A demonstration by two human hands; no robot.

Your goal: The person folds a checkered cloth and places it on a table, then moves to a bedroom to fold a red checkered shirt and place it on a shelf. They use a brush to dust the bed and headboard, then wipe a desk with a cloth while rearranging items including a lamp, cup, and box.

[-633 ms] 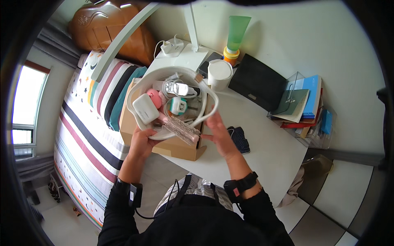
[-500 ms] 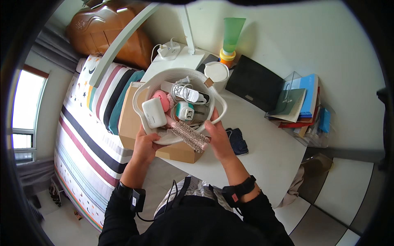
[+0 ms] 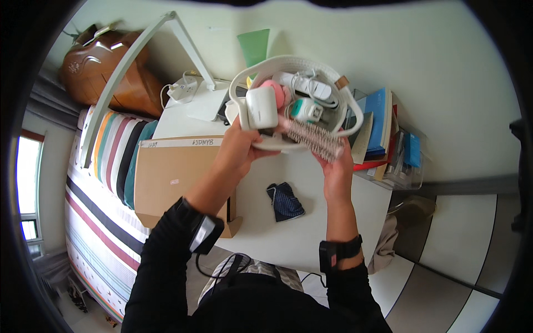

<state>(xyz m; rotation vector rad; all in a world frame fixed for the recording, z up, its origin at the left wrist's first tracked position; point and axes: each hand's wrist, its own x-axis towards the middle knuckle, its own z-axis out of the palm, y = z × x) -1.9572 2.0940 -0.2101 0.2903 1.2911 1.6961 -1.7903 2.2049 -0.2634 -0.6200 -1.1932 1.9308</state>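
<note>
Both hands hold a white woven basket (image 3: 311, 62) up over the desk, tilted toward me. My left hand (image 3: 237, 149) grips its near left side, fingers under the rim. My right hand (image 3: 337, 169) holds its near right side, close to a round hairbrush (image 3: 316, 140) that sticks out over the rim. Inside lie a white rounded case (image 3: 262, 108), a pink rounded item (image 3: 279, 93), a white and teal plug adapter (image 3: 306, 110) and a white device with coiled cable (image 3: 311, 87). The basket's bottom is hidden.
On the white desk (image 3: 266, 241) lie an open cardboard box (image 3: 177, 175) and a dark blue dotted cloth (image 3: 285, 201). Behind the basket stands a green tube (image 3: 254, 47). Books (image 3: 377, 119) fill a clear organizer at right. A lamp arm (image 3: 130, 72) arches at left.
The basket has moved right and farther back in both hands, now covering the black screen and white canister. More of the cardboard box and the blue cloth shows.
</note>
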